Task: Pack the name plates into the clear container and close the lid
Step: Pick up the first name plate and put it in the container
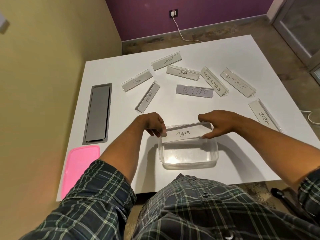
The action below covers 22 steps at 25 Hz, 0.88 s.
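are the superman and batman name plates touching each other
Apart. The head view shows a strip of bare white table between the SUPERMAN plate and the BATMAN plate.

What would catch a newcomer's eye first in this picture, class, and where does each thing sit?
First, the two hands, left hand and right hand, holding the TIGER name plate by its ends over the far edge of the clear container near the table's front. Next, the bright pink lid lying at the table's near left corner. Then the other name plates scattered across the far half, such as BUTTER and BATMAN.
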Available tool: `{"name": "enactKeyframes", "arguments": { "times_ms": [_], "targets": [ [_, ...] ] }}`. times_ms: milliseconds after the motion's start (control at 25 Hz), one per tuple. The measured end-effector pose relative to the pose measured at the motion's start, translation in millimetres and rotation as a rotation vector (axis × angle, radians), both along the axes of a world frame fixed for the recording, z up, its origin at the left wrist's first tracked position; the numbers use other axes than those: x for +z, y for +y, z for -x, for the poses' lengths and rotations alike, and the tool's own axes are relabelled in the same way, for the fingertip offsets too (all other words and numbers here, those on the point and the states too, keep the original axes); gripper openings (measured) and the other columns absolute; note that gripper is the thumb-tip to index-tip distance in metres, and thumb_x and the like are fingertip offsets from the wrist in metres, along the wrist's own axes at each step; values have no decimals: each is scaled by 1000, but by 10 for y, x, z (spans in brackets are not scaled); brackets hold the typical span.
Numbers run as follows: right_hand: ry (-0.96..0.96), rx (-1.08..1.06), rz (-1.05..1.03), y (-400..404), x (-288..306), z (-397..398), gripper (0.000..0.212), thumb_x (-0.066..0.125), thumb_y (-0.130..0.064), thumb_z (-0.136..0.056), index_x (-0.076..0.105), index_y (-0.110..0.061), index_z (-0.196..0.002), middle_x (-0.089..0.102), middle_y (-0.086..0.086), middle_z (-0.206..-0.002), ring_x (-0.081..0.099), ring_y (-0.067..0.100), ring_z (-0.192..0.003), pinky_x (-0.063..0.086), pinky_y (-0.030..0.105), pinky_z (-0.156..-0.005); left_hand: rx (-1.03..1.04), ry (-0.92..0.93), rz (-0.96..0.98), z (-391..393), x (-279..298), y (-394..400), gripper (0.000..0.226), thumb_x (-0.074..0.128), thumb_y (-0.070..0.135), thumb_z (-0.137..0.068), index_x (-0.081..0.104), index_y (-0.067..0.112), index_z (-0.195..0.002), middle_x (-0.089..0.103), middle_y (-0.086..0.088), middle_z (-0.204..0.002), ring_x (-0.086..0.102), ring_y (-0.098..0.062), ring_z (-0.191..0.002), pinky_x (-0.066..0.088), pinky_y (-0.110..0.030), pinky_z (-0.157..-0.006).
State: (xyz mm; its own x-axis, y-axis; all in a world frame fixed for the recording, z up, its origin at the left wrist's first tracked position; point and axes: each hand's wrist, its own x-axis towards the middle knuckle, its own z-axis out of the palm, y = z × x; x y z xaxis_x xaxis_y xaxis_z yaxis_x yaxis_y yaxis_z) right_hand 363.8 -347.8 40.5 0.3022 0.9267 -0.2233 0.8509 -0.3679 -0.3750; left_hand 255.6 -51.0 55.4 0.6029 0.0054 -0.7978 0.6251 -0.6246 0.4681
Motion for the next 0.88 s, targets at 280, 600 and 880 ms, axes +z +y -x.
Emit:
{"name": "enactKeyframes", "arguments": {
  "times_ms": [280,600,880],
  "targets": [
    [-57,-43,75,-94,-249,64,50,70,-56,-80,40,-24,-103,52,-10,-80,51,18,-68,35,30,-57,-106,-4,-182,-78,-182,-336,24,70,11,-92,66,-4,-110,73,-18,-102,73,-26,-83,59,-36,-70],
    [-222,-111,144,52,-464,303,47,69,-44,-80,41,-20,-109,66,2,-95,63,27,-79,46,33,-63,-458,-185,-543,93,-385,-520,20,63,16,-88,64,10,-107,70,-7,-105,68,-27,-93,55,-36,-77],
    [-415,-65,224,297,-642,500,42,64,-20,-83,46,-11,-120,65,7,-97,65,33,-79,45,37,-74,-761,-367,-778,270,-622,-620,22,58,14,-89,66,14,-109,69,-7,-108,68,-29,-98,44,-33,-75]
  ]
}}
